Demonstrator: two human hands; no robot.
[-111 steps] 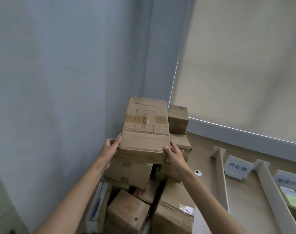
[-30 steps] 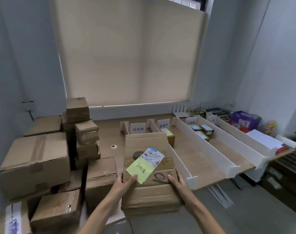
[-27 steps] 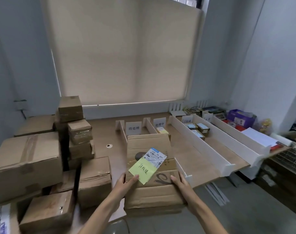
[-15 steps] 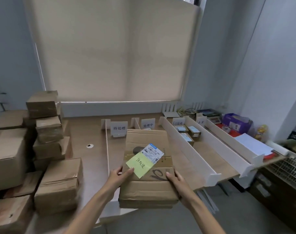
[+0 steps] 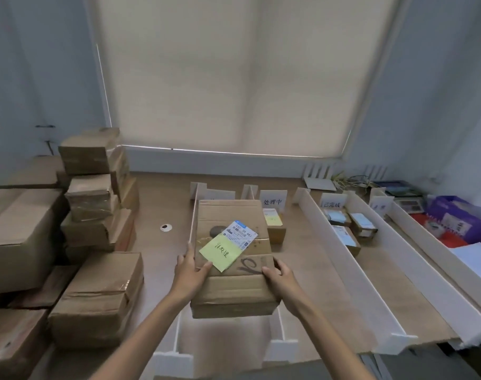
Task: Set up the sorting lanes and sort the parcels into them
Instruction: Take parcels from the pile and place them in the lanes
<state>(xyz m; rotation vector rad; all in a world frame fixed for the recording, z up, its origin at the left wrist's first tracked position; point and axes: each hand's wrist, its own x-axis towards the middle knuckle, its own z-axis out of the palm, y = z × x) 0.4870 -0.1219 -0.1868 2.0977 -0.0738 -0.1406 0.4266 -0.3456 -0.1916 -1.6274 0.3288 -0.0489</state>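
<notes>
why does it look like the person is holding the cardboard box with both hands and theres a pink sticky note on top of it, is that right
Not quite: the sticky note is yellow-green, not pink, as the head view shows. The rest holds: the left hand and right hand grip the two sides of the cardboard box, and the note lies on its top beside a printed shipping label.

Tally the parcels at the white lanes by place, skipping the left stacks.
Large cardboard box with yellow note, in left hand and right hand: 1
Small cardboard box, 处理中 lane: 1
Small cardboard boxes, 已完成 lane: 3
Total: 5
</notes>
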